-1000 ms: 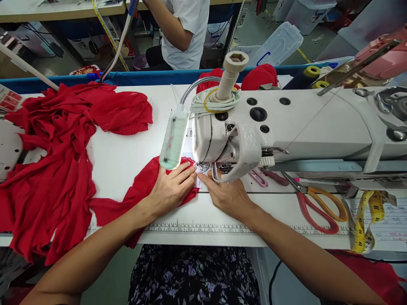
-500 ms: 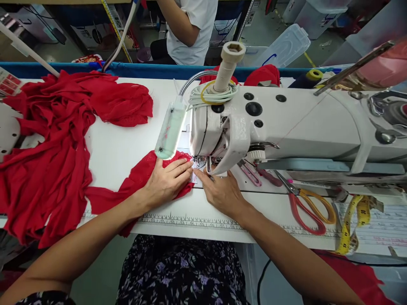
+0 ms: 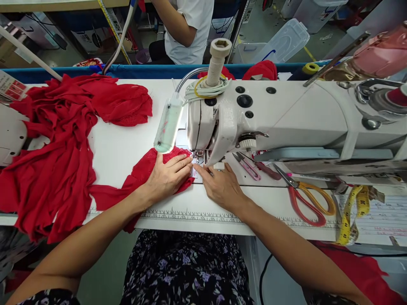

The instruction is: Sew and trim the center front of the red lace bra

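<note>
My left hand lies flat with its fingers stretched over a red lace-edged fabric piece, pressing it to the table just left of the presser foot. A small white label shows at the fabric's right edge, between my two hands. My right hand rests right of the label, its index fingertip touching the label's edge. Its other fingers curl under, and a small dark sliver shows among them that I cannot make out. The white sewing machine stands above both hands, its needle area mostly hidden.
A big heap of red fabric covers the table's left. A lamp hangs left of the machine head. At right lie pink thread snips, orange-handled scissors, a yellow tape measure and a written sheet. A person sits beyond.
The whole view has shifted slightly, so the machine appears a little further left and higher. Both hands keep nearly the same places by the presser foot, fabric and label.
</note>
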Demonstrator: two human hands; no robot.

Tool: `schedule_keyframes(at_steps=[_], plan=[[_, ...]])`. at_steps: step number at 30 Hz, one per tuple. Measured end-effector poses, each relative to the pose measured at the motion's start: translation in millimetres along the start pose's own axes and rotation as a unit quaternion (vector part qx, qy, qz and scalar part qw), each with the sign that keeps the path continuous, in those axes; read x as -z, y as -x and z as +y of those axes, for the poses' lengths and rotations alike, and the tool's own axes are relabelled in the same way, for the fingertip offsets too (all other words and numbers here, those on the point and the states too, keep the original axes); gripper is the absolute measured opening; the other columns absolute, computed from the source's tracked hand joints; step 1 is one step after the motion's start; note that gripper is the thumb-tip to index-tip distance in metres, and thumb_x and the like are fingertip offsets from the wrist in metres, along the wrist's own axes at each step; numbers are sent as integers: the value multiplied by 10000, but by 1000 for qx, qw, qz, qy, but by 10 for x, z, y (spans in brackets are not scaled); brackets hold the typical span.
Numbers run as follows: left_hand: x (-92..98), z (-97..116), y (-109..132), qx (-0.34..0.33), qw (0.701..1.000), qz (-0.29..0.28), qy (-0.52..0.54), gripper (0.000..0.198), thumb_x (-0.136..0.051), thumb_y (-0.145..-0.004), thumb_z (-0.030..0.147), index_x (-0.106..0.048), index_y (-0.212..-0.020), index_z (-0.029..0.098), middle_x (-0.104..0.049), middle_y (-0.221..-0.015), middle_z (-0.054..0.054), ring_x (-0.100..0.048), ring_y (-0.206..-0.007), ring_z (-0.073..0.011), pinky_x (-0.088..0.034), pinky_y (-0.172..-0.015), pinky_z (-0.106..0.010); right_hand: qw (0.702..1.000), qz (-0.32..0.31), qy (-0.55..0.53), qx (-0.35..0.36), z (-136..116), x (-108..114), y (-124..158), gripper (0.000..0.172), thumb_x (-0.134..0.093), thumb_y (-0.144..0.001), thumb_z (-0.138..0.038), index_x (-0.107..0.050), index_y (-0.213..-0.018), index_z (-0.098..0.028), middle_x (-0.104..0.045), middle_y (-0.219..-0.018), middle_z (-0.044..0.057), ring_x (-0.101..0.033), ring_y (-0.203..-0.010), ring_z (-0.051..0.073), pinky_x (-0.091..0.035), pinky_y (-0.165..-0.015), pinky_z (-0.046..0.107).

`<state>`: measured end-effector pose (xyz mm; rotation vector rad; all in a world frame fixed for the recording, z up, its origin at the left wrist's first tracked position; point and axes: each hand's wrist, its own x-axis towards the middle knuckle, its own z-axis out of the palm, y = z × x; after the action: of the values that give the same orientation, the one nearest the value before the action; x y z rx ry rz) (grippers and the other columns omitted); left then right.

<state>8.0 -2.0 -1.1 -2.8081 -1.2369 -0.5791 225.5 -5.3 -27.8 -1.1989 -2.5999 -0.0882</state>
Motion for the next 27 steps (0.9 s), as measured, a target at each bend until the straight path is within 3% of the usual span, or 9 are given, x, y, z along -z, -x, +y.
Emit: schedule_keyframes(at_steps=[9,14,17,27], plan=[[-19,-5,6,-6,1000,5,-19,233,-475,-1010,212,-643,-1169,185,-715,-1222,-85,-685,-1096,-261,-231,-1104,-746,1000,19,-17,-1,-11,23,-13,421,-449,-951,-123,-567,-1351,-185,-655,-972,91,-512,-880,229,-314,-778,371],[-51,-21,12,-1,1000,3,-14,230,-478,-1009,220,-653,-1154,187,-716,-1222,-83,-685,-1092,-272,-155,-1107,-786,990,116,-72,-26,64,70,-35,240,-468,-991,-264,-667,-1093,-178,-627,-893,79,-501,-841,220,-347,-769,355],[-65,-30,9,5,1000,-3,-10,234,-476,-1008,215,-657,-1156,195,-706,-1243,-82,-681,-1099,-271,-140,-1106,-795,978,166,-110,-62,145,107,-87,236,-401,-994,-215,-628,-938,-179,-611,-856,78,-504,-799,214,-350,-742,350],[-40,-21,9,5,1000,-11,1,238,-476,-1008,222,-670,-1145,211,-705,-1247,-65,-693,-1072,-256,-62,-1126,-802,975,164,-123,-86,192,104,-107,263,-341,-994,-159,-604,-998,-179,-609,-859,71,-513,-796,213,-338,-733,355]])
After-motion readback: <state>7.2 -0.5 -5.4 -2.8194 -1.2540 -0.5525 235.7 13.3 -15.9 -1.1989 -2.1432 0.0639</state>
